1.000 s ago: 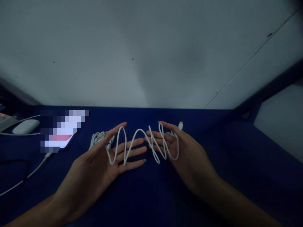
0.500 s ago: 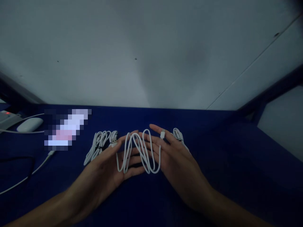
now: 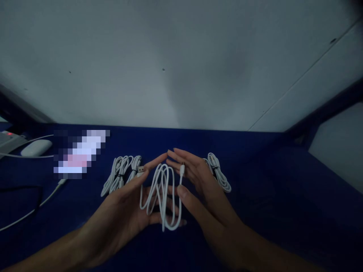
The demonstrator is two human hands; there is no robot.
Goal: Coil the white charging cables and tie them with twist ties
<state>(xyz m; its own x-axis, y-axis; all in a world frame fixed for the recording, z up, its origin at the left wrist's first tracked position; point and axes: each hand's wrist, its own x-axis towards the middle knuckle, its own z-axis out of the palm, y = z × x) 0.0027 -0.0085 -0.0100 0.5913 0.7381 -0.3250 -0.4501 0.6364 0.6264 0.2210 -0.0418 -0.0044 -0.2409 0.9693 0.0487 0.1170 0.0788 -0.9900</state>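
Near 7 o'clock from centre view, we hold the looped white cable (image 3: pixel 163 196). Our left hand (image 3: pixel 132 207), half curled, cradles its coils; our right hand (image 3: pixel 210 202), half curled, seems to pinch below its connector (image 3: pixel 182 170), presumably to steady the loops. Tied bundles (image 3: pixel 115 177) rest at 10 o'clock on the counter (image 3: pixel 159 138), likely bound against tangling.

A broad, flat, pale grey wall panel (image 3: pixel 113 87) is filling the far side, two small dark marks showing on it, while a soft shadow (image 3: pixel 174 107) is darkening its middle. Over to the right, a thin dark seam (image 3: pixel 292 81) is slanting down towards the deep blue, flat tabletop (image 3: pixel 278 200). A dark blue, straight frame bar (image 3: pixel 326 104) is sloping along the right, a paler grey panel (image 3: pixel 340 136) is showing beyond, and dim light is leaving the near side darkest.
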